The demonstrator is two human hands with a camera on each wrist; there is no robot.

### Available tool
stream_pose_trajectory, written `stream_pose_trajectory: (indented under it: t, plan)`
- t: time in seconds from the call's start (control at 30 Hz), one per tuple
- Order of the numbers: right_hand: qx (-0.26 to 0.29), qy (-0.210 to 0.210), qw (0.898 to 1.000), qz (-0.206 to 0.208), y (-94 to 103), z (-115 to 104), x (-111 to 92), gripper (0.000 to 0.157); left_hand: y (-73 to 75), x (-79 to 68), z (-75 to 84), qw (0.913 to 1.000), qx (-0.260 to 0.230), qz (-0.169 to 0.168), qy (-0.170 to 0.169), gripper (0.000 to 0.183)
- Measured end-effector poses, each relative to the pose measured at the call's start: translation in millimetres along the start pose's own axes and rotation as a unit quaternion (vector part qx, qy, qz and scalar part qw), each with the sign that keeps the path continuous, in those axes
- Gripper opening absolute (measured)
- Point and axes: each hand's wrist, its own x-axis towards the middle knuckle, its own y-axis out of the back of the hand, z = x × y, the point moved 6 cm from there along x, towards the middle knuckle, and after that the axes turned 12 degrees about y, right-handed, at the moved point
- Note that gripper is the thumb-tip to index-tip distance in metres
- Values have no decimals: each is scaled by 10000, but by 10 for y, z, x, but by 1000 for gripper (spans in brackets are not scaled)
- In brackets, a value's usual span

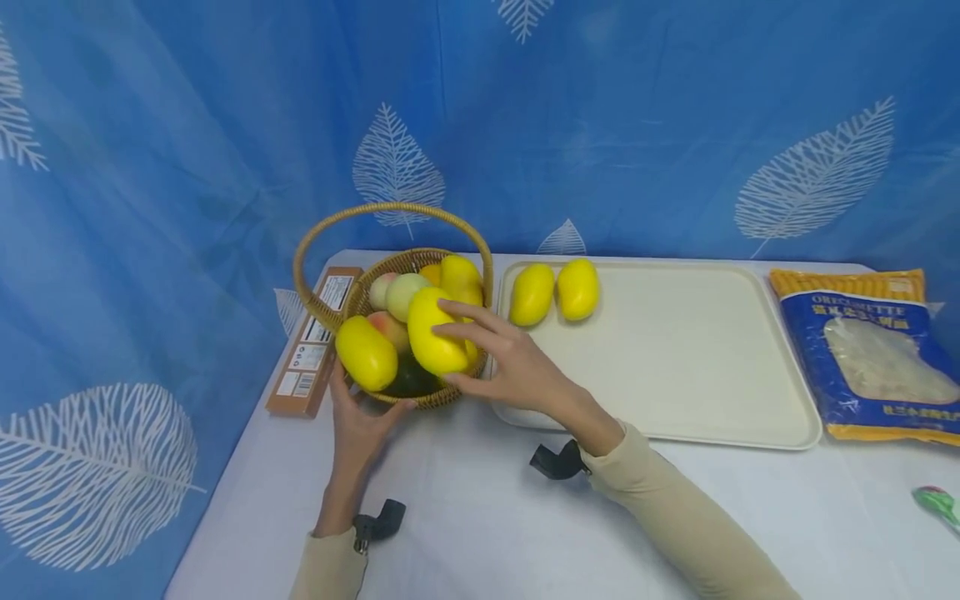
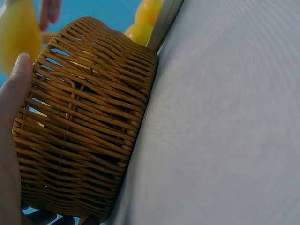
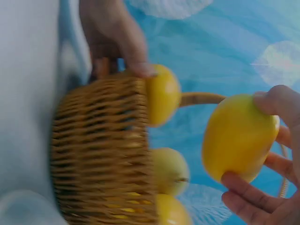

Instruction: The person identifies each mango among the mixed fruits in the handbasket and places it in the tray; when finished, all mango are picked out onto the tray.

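A wicker basket (image 1: 444, 398) with a tall arched handle stands on the left part of the table, full of fruit. My left hand (image 1: 358, 427) grips its near-left side, thumb near the rim, as the left wrist view also shows. My right hand (image 1: 517, 360) holds a yellow mango (image 3: 239, 136) by its fingertips above the basket. Inside lie another mango (image 1: 366, 354) at the left rim, a pale green round fruit (image 1: 406, 293), a reddish peach (image 1: 390, 330), a mango (image 1: 460, 277) at the back and a dark green item (image 1: 411, 379), partly hidden.
Right of the basket is a cream tray (image 1: 675, 358) with two mangoes (image 1: 555, 292) at its far-left corner. A blue and yellow pasta bag (image 1: 873, 358) lies farther right. Left of the basket is a brown box (image 1: 296, 387); a green object (image 1: 936, 502) sits at the right edge.
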Motion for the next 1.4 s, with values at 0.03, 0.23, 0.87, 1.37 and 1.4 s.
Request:
stream_pose_trajectory:
  t: [0.03, 0.23, 0.87, 1.37, 1.4]
  plan:
    - [-24, 99, 9998, 145, 70, -23, -1, 55, 1, -5, 3, 10000, -1, 6, 42, 112]
    - [-217, 519, 9936, 977, 556, -76, -51, 54, 2, -12, -16, 9998, -58, 4, 212, 111]
    - [-1647, -1262, 9663, 1525, 1463, 821, -958, 65, 8, -20, -27, 9996, -123, -17, 262, 112]
    - [-1089, -2602, 9561, 790, 1305, 1530, -1579, 56, -16, -28, -16, 10000, -14, -1, 76, 111]
    - [-1089, -2635, 9556, 739, 1296, 1550, -1602, 55, -18, -27, -12, 10000, -25, -5, 63, 111]
